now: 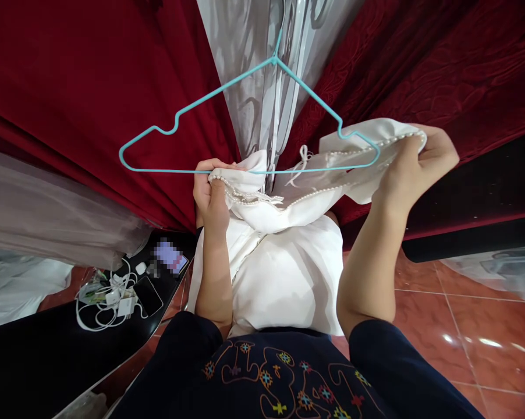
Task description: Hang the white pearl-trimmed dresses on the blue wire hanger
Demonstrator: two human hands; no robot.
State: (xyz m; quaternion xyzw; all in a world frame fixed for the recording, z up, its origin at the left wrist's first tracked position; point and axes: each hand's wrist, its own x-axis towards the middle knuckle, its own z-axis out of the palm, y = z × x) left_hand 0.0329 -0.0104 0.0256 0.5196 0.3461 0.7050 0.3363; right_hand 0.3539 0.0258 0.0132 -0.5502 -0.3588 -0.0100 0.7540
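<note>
1. Below and left of the hanger, white cables, a dark-screened phone and a lit phone are laid on a black table; fabric could be snagged on the cables if swung that way.
2. At the hanger's lower left, a pearl-edged part of the white garment is pinched between thumb and fingers by the left hand; whether the bar is also touched cannot be told.
3. Beneath the hanger, the garment is spread over the lap. It could be creased by its bunched folds, and its ribbon tie could be caught on the lower bar.
4. At the hanger's lower right, the pearl trim is gripped by the right hand; pearls could be loosened by too hard a pull.
5. Farther right, below the hanger, tiled floor is seen; the garment could be soiled there by slipping.
6. Left of the hanger, the lit screen is blurred past reading; below it, letter-like outlines on the dark shirt cannot be read surely. No brand is made out.
</note>
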